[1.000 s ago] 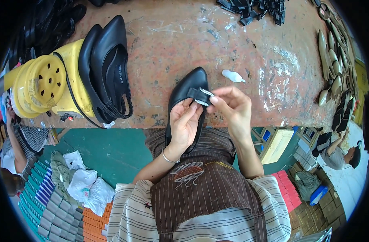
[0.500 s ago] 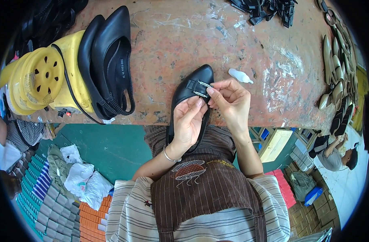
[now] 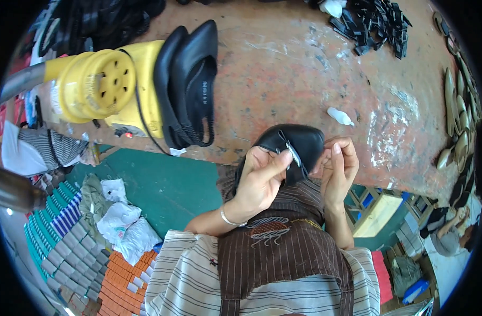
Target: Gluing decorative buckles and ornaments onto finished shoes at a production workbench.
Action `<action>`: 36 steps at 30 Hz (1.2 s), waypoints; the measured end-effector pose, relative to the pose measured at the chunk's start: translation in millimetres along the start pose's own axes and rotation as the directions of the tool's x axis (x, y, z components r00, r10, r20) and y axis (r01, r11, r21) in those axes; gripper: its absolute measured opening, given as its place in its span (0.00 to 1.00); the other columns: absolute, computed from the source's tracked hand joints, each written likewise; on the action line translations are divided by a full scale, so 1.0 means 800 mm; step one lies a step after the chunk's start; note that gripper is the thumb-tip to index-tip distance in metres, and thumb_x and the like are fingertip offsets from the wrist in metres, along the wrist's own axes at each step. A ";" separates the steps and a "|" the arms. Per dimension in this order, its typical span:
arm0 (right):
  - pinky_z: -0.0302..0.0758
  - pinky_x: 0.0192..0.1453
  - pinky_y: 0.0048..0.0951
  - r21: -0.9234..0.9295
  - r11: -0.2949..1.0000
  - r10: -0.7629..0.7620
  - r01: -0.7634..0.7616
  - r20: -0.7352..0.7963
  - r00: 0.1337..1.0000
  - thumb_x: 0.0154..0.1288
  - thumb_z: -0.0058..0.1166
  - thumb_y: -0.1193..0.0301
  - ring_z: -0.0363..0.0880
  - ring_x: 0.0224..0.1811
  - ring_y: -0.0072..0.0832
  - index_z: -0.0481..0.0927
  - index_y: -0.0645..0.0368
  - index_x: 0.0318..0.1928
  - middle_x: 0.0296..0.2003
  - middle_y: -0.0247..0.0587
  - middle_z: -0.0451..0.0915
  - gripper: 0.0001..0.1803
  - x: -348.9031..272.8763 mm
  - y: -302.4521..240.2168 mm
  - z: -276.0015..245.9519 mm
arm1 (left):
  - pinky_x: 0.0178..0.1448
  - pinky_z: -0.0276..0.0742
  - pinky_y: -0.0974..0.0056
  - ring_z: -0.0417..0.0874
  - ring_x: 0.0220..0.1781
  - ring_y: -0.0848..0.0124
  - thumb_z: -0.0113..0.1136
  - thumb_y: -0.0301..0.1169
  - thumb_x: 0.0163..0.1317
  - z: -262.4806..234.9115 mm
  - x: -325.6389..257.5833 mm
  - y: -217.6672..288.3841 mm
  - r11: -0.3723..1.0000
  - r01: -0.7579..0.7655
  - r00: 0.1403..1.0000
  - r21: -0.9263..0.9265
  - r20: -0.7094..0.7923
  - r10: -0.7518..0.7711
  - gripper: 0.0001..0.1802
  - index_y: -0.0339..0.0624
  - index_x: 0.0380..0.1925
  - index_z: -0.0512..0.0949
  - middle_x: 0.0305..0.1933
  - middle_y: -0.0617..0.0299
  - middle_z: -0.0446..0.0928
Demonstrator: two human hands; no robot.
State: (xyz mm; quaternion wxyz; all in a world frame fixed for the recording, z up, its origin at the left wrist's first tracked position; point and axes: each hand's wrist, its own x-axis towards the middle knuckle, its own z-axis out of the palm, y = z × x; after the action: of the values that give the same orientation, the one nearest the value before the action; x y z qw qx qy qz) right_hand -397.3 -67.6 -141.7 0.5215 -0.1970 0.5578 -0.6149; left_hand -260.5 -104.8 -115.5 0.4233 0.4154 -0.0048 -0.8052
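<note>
A black pointed-toe shoe (image 3: 299, 135) is tilted at the table's near edge, its toe turned to the right. My left hand (image 3: 259, 181) is closed around it, with the thumb pressed on the bow ornament (image 3: 293, 152) and its sparkling trim. Beside the toe, my right hand (image 3: 340, 171) has loosely bent fingers that stand apart. The lower fingertips are blurred close to the shoe's side; whether they touch it is unclear. A small white dropper bottle (image 3: 340, 116) lies on the table just beyond the right hand.
To the left stands a yellow machine (image 3: 155, 79) with a pair of black slingback shoes (image 3: 204, 84) beside it. Black bow pieces (image 3: 372, 31) are piled at the far right. Gold shoe pieces (image 3: 450, 102) line the right edge of the worn table (image 3: 283, 68).
The shoe has turned its toe rightward and tilted. My left thumb now presses the ornament, and my right hand has left it for the toe's side. The view has shifted.
</note>
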 end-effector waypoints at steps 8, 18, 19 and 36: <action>0.76 0.33 0.35 -0.364 0.881 -0.124 0.302 0.438 0.890 0.64 0.52 0.67 0.81 0.26 0.36 0.77 0.67 0.40 0.25 0.51 0.80 0.13 0.032 0.051 0.136 | 0.60 0.73 0.62 0.76 0.55 0.64 0.50 0.24 0.66 0.076 0.011 0.258 0.442 -0.892 0.401 0.088 0.603 0.690 0.18 0.25 0.53 0.69 0.52 0.49 0.75; 0.68 0.26 0.40 -0.165 0.799 -0.484 0.578 0.393 0.782 0.60 0.52 0.77 0.71 0.21 0.49 0.68 0.64 0.33 0.22 0.51 0.68 0.07 0.040 0.074 0.190 | 0.51 0.79 0.60 0.80 0.46 0.61 0.54 0.25 0.64 0.140 0.179 0.609 0.315 -0.850 0.415 0.422 0.167 0.894 0.08 0.32 0.40 0.73 0.43 0.51 0.78; 0.70 0.25 0.39 -0.184 0.741 -0.547 0.645 0.391 0.740 0.59 0.54 0.78 0.73 0.20 0.47 0.68 0.65 0.34 0.21 0.49 0.70 0.08 0.027 0.065 0.177 | 0.50 0.79 0.60 0.80 0.44 0.61 0.55 0.25 0.62 0.128 0.181 0.634 0.284 -0.816 0.398 0.504 0.134 0.907 0.09 0.32 0.41 0.73 0.44 0.50 0.78; 0.75 0.31 0.28 -0.217 0.600 -0.680 0.770 0.369 0.634 0.50 0.56 0.83 0.79 0.26 0.32 0.77 0.73 0.34 0.27 0.48 0.80 0.09 -0.031 0.016 0.061 | 0.68 0.56 0.51 0.59 0.67 0.46 0.61 0.38 0.59 -0.075 0.013 0.037 -0.448 -0.177 0.737 0.876 0.420 0.530 0.39 0.39 0.67 0.56 0.68 0.41 0.55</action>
State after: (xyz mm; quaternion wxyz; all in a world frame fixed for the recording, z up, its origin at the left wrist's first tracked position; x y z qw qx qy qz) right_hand -342.4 -67.2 -130.0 0.2445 -0.5735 0.4592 -0.6328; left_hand -203.0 -109.8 -151.2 0.1717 0.6320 -0.7241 -0.2163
